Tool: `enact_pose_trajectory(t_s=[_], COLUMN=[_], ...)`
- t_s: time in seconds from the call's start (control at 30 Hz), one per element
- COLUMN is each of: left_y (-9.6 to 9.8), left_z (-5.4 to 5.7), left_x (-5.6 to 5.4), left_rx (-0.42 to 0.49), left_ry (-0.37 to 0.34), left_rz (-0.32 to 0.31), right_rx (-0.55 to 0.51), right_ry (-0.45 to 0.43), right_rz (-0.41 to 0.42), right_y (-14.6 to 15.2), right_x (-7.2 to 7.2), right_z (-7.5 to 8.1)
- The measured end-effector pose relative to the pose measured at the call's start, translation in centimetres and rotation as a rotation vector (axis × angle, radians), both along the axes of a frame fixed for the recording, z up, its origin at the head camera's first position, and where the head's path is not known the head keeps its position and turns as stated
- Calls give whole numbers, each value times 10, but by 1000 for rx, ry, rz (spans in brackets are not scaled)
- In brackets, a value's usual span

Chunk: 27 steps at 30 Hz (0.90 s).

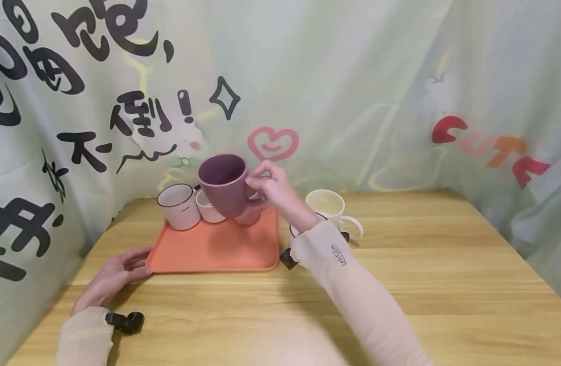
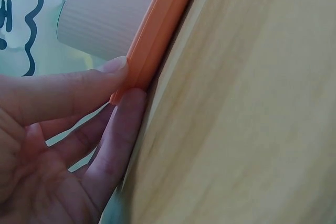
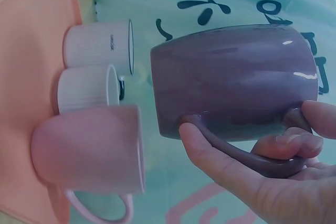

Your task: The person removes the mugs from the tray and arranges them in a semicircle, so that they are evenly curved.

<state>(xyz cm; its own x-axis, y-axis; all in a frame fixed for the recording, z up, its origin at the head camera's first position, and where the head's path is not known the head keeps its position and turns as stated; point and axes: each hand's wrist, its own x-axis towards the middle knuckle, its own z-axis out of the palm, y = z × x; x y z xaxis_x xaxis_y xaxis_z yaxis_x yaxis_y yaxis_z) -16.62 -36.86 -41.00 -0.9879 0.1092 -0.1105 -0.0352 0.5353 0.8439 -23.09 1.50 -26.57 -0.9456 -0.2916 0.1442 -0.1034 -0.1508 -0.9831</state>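
My right hand (image 1: pixel 276 190) grips the handle of a dark purple mug (image 3: pixel 236 77) and holds it up over the tray, its mouth tilted. An orange tray (image 1: pixel 212 251) lies on the table, its near left corner pinched between the fingertips of my left hand (image 1: pixel 113 272). Along the tray's back stand a white mug with a dark rim (image 1: pixel 179 208), a smaller white cup (image 1: pixel 209 207) and a pink mug (image 3: pixel 89 148). The purple mug mostly covers the pink one in the head view.
Right of the tray stands a cream mug (image 1: pixel 326 203) with its handle pointing right. Another dark-rimmed white mug (image 1: pixel 295 233) is partly hidden behind my right sleeve. A printed curtain (image 1: pixel 353 101) hangs behind the wooden table (image 1: pixel 445 284).
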Motion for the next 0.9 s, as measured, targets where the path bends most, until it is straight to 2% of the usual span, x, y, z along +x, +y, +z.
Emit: enact_pose_trajectory(t_s=[0.47,0.73,0.9], left_y=[0,1,1], left_z=[1,0,-1], left_x=[1,1,2], left_rx=[-7,7,21], left_ry=[3,6,12], left_rz=[-1,0,3], right_rx=[-12,-61,-49], right_ry=[-14,-46,-40], right_rz=[-57,-125,-159], right_y=[31,52,65], right_x=[-6,-13,-16], right_z=[6,8,9])
